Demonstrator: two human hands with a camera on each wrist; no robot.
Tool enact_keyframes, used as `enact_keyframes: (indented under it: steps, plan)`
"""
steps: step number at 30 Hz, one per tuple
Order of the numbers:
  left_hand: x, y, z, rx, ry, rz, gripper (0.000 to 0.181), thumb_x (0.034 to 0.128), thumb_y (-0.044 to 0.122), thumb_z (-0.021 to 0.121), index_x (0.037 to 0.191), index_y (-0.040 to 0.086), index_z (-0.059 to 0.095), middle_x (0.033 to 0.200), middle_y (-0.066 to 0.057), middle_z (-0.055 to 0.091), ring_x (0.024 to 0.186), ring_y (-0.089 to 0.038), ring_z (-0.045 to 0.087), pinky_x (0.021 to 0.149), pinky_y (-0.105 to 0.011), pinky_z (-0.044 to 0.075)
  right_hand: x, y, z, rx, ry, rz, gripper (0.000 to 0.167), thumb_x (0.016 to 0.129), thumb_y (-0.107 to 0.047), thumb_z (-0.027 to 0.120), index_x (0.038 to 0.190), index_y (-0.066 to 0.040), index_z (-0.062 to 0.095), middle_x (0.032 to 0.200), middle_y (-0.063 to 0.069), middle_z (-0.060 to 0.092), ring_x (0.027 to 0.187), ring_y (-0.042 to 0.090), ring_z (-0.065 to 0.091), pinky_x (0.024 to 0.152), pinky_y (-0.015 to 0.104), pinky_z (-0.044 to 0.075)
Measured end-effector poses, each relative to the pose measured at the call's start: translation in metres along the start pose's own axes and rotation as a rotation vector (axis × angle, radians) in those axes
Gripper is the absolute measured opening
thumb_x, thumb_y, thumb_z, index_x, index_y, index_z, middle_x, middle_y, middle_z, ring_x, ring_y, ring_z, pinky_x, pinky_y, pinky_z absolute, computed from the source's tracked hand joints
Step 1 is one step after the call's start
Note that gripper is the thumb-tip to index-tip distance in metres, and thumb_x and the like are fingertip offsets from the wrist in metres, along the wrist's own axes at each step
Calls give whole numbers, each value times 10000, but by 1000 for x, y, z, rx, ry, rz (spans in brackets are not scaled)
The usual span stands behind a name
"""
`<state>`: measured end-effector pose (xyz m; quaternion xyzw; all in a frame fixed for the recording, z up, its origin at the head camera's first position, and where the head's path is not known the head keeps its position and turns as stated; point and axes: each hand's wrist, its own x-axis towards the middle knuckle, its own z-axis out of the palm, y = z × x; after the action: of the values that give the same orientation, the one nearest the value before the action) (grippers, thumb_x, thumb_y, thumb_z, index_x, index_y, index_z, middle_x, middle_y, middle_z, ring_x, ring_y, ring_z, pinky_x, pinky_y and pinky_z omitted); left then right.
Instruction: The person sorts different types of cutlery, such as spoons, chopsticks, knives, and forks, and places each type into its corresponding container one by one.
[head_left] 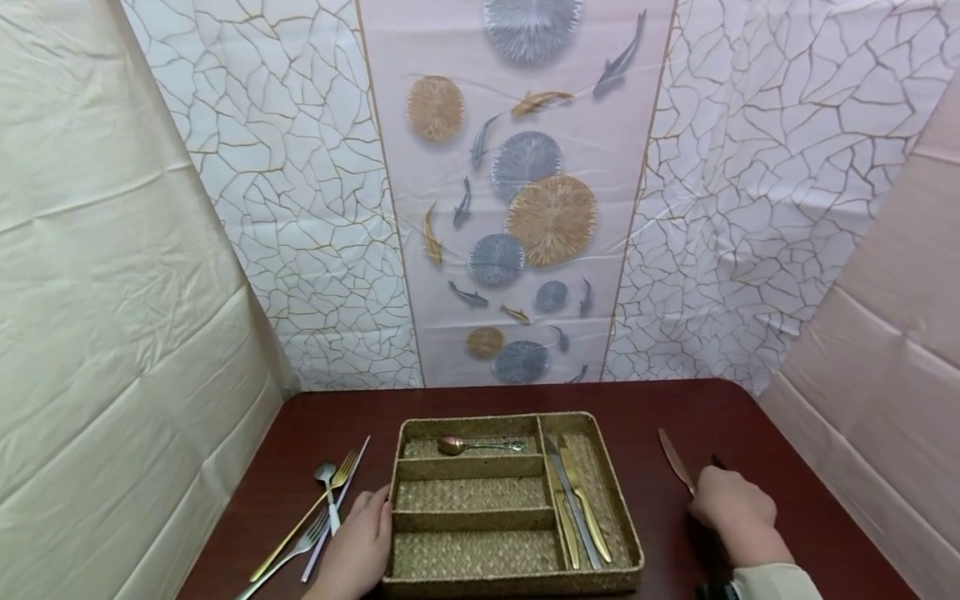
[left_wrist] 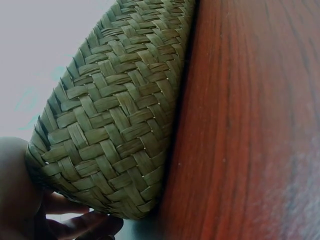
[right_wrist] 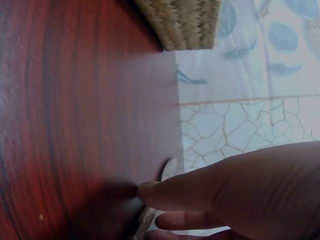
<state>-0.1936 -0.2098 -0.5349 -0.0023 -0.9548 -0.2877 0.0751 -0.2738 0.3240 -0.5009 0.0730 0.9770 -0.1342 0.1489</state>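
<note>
My left hand (head_left: pixel 356 537) grips the left wall of a woven divided tray (head_left: pixel 472 558); in the left wrist view its fingers (left_wrist: pixel 80 224) curl round the tray's corner. To the tray's right, my right hand (head_left: pixel 735 508) pinches a table knife (head_left: pixel 675 460), whose blade points away from me. The right wrist view has the thumb (right_wrist: pixel 170 194) on one side of this knife, close above the table. A spoon (head_left: pixel 480 446) lies in the tray's back left compartment. In its long right compartment are a silver knife (head_left: pixel 573 500) and gold-coloured cutlery (head_left: pixel 592 517).
Left of the tray, a gold fork (head_left: pixel 311 508), a silver fork (head_left: pixel 303 543), a white-handled spoon (head_left: pixel 327 483) and a thin pale stick (head_left: pixel 352 475) lie crossed. A dark tip (head_left: pixel 718 461) shows beyond my right hand. Patterned cloth (head_left: pixel 345 250) hangs behind the table.
</note>
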Motion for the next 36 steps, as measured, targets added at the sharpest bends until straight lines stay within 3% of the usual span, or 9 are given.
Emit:
enact_keyframes:
  steps: [3, 9, 16, 22, 25, 30, 33, 36]
  plan:
    - [0, 0, 0, 6, 5, 6, 382, 1167, 176, 517, 1471, -18, 645, 1250, -128, 666, 1078, -339, 700, 895, -562, 584, -2, 3, -1, 1, -8, 9, 238, 990, -234, 733, 1073, -12, 758, 1072, 305, 705, 852, 404, 690, 689, 608, 564]
    - [-1, 0, -1, 5, 8, -3, 389, 1168, 178, 510, 1470, -28, 643, 1250, -132, 666, 1084, -339, 697, 903, -563, 581, -2, 2, 1, -10, -9, -8, 226, 1011, -170, 688, 1131, 2, 774, 1138, 347, 702, 922, 473, 713, 714, 626, 579]
    - [-1, 0, 0, 10, 30, 12, 388, 1166, 171, 513, 1470, -30, 646, 1236, -135, 671, 1075, -336, 704, 910, -561, 581, -5, 1, 3, 11, 3, -37, 239, 950, -255, 787, 987, -25, 732, 1072, 314, 706, 840, 379, 687, 699, 584, 567]
    - [-2, 0, 1, 3, 29, 12, 387, 1164, 164, 515, 1471, -33, 643, 1230, -139, 670, 1065, -334, 703, 902, -560, 580, -9, -2, 3, 18, 14, -61, 279, 980, -314, 786, 936, -50, 706, 970, 200, 713, 777, 318, 660, 687, 539, 547]
    - [-1, 0, 1, 1, 19, 13, 391, 1163, 168, 515, 1471, -37, 640, 1231, -140, 668, 1054, -330, 704, 889, -556, 582, -14, -11, 0, 25, 76, -113, 281, 972, -313, 785, 858, -81, 674, 891, 126, 700, 735, 284, 642, 666, 535, 538]
    - [-2, 0, 1, -2, 25, 11, 387, 1163, 168, 515, 1466, -34, 647, 1225, -139, 671, 1057, -335, 706, 896, -562, 583, -27, -35, -5, 94, 192, -220, 410, 927, -251, 761, 629, -180, 489, 604, -48, 421, 548, 156, 406, 534, 376, 382]
    - [-3, 0, 1, -4, 34, 10, 381, 1163, 162, 515, 1465, -25, 652, 1220, -132, 672, 1061, -337, 706, 903, -564, 581, -34, -51, -9, 146, 203, -257, 455, 916, -205, 715, 603, -222, 386, 589, -86, 251, 543, 119, 244, 549, 315, 271]
    - [-3, 0, 1, -3, 43, 22, 370, 1157, 146, 524, 1456, -28, 656, 1212, -135, 674, 1058, -345, 707, 902, -567, 582, -38, -65, -12, 166, 214, -280, 427, 895, -174, 686, 612, -223, 370, 590, -83, 233, 548, 119, 214, 558, 311, 252]
